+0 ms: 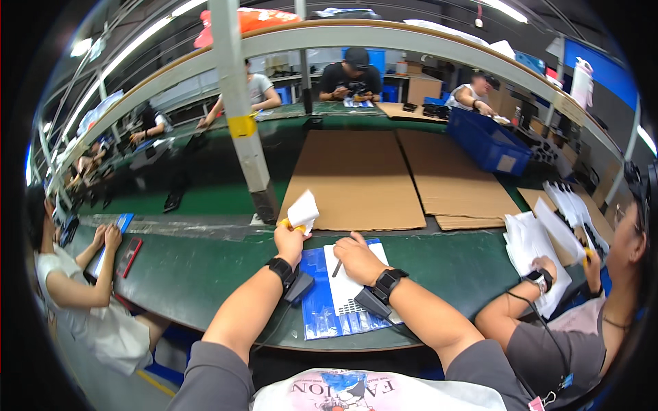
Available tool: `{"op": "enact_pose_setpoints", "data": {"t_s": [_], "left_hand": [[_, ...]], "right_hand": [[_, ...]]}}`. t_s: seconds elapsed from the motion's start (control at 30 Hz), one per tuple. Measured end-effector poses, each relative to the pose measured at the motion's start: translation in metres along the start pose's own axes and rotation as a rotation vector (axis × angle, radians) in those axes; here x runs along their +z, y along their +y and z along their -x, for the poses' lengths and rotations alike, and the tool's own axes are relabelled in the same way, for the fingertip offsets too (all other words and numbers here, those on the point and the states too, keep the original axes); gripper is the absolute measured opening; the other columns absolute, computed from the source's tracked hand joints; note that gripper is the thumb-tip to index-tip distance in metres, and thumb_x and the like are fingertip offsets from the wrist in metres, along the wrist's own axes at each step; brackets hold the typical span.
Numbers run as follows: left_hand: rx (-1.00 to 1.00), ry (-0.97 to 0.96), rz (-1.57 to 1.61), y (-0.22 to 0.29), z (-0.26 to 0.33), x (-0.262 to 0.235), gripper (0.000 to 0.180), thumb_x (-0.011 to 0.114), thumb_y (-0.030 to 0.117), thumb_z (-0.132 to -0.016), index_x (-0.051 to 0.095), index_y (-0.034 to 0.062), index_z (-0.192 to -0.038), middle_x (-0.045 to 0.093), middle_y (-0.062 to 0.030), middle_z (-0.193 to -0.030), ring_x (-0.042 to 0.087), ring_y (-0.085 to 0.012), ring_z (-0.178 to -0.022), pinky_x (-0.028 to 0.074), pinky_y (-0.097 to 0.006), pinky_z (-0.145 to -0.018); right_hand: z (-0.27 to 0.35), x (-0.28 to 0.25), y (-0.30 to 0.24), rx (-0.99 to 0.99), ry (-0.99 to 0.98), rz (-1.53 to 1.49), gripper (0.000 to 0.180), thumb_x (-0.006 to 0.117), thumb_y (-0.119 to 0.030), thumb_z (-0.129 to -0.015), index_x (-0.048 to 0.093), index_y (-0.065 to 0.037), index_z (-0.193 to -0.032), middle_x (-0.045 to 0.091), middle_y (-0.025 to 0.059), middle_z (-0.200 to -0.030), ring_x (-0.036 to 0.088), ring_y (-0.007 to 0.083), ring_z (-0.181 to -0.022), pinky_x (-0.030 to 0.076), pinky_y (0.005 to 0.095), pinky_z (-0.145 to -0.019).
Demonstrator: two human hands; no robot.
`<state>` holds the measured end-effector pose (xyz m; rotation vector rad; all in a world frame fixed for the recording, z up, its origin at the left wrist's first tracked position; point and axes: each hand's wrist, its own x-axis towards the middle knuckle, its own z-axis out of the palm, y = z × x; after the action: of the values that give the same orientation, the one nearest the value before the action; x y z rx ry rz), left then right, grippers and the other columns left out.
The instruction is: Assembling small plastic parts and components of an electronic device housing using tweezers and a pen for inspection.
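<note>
My left hand (290, 241) is closed around a crumpled white sheet (302, 209), held up above the table's far part. Yellow shows at its fingertips. My right hand (359, 259) is bent over a white card with a printed grid (348, 299); a thin dark stick-like piece (336, 268) juts out from under its fingers. Too little of that piece shows to tell its kind. Under the card lies a blue mat with a clear cover (317, 291). Both my wrists wear black bands with dark boxes and cables.
A green table (226, 274) spans the front. Brown cardboard sheets (356, 179) lie beyond, beside a blue crate (488, 140). A grey post (240, 103) rises left of centre. At right, a person handles white sheets (531, 250); at left, another sits near a red phone-like object (129, 257).
</note>
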<state>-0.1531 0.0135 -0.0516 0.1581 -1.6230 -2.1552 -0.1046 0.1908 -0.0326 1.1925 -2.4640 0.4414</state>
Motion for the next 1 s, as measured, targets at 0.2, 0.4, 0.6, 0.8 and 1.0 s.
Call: {"op": "enact_pose_setpoints", "data": {"t_s": [0.2, 0.4, 0.6, 0.8, 1.0], "left_hand": [[0.261, -0.290, -0.175, 0.066, 0.066, -0.026, 0.015, 0.054, -0.002, -0.071, 0.055, -0.0011, -0.087, 0.057, -0.0052, -0.079, 0.054, -0.0105, -0.072, 0.045, -0.026, -0.065], [0.404, 0.271, -0.028, 0.141, 0.180, -0.194, 0.034, 0.047, -0.006, -0.072, 0.044, 0.0001, -0.104, 0.053, -0.0061, -0.092, 0.052, -0.0120, -0.082, 0.042, -0.027, -0.075], [-0.232, 1.297, -0.396, 0.020, 0.344, -0.400, 0.052, 0.044, -0.005, -0.061, 0.041, 0.0057, -0.112, 0.055, -0.0093, -0.075, 0.054, -0.0152, -0.054, 0.045, -0.025, -0.041], [-0.251, 1.130, -0.240, 0.002, 0.294, -0.424, 0.033, 0.044, -0.006, -0.065, 0.049, -0.0022, -0.098, 0.056, -0.0148, -0.068, 0.054, -0.0230, -0.047, 0.046, -0.032, -0.041], [0.128, 0.537, -0.890, -0.015, 0.092, -0.379, 0.026, 0.047, -0.002, -0.071, 0.053, -0.0026, -0.096, 0.052, -0.0190, -0.100, 0.052, -0.0316, -0.091, 0.044, -0.034, -0.073]], "right_hand": [[0.000, 0.023, 0.015, -0.021, 0.158, -0.083, 0.021, 0.044, 0.000, -0.066, 0.053, -0.007, -0.084, 0.053, 0.0057, -0.080, 0.051, 0.0211, -0.085, 0.024, 0.0479, -0.089], [-0.007, 0.005, 0.013, 0.319, 0.278, -0.053, 0.023, 0.044, -0.009, -0.081, 0.051, 0.000, -0.101, 0.057, 0.0115, -0.087, 0.053, 0.0238, -0.077, 0.038, 0.0329, -0.077], [-0.011, 0.015, 0.016, 0.333, 0.320, -0.318, 0.030, 0.043, -0.002, -0.079, 0.047, 0.002, -0.108, 0.054, 0.0116, -0.090, 0.051, 0.0158, -0.078, 0.040, 0.0268, -0.070], [-0.063, -0.001, -0.025, 0.089, -0.126, -0.092, 0.033, 0.046, 0.004, -0.073, 0.051, 0.000, -0.105, 0.055, 0.0162, -0.075, 0.055, 0.0243, -0.069, 0.043, 0.0317, -0.065], [-0.092, 0.002, -0.058, -0.015, -0.389, 0.151, 0.030, 0.049, 0.005, -0.068, 0.055, -0.002, -0.097, 0.055, 0.0173, -0.086, 0.054, 0.0311, -0.079, 0.044, 0.0355, -0.071]]}}
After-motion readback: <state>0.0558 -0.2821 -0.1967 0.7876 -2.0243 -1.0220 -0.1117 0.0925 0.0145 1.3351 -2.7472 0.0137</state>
